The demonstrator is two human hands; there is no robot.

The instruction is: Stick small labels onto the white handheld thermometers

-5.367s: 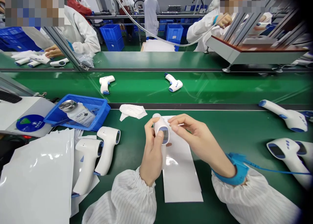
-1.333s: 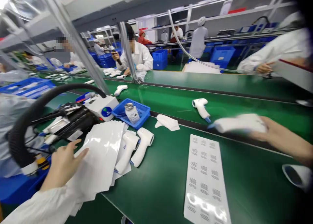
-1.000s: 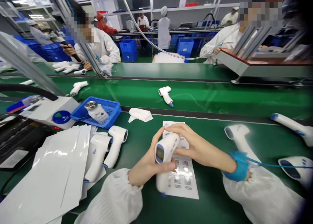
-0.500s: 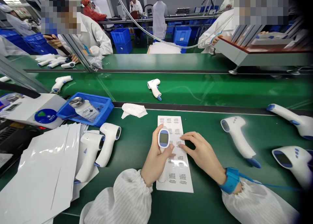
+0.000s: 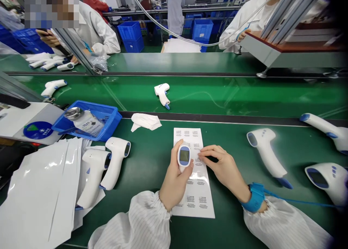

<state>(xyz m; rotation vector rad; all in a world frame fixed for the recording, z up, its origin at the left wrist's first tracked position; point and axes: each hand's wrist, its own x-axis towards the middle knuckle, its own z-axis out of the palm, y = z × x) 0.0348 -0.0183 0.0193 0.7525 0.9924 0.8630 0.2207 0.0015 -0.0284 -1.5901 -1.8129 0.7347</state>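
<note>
My left hand [image 5: 176,178] is wrapped round a white infrared thermometer [image 5: 184,156], its small grey screen facing up toward me. Under it lies a white sheet of printed labels [image 5: 194,205], flat on the green bench. My right hand [image 5: 221,165], with a blue wrist strap [image 5: 254,197], has thumb and forefinger pinched together over the sheet's right-hand column. Whatever may be between those fingertips is too small to make out. To the right rests another white thermometer [image 5: 268,156] with a blue tip.
Two thermometers [image 5: 115,162] lean by a stack of glossy white sheets [image 5: 40,191] at left. Behind them sits a blue tray [image 5: 110,127] holding a metal-capped bottle [image 5: 88,122]. A crumpled white cloth [image 5: 146,121] lies near the green conveyor [image 5: 206,96], which carries thermometers. Co-workers sit opposite.
My right thumb and forefinger have closed together over the label sheet. The thermometer in my left hand has shifted slightly right. On the conveyor, the thermometers have moved left; the view has tilted down a little.
</note>
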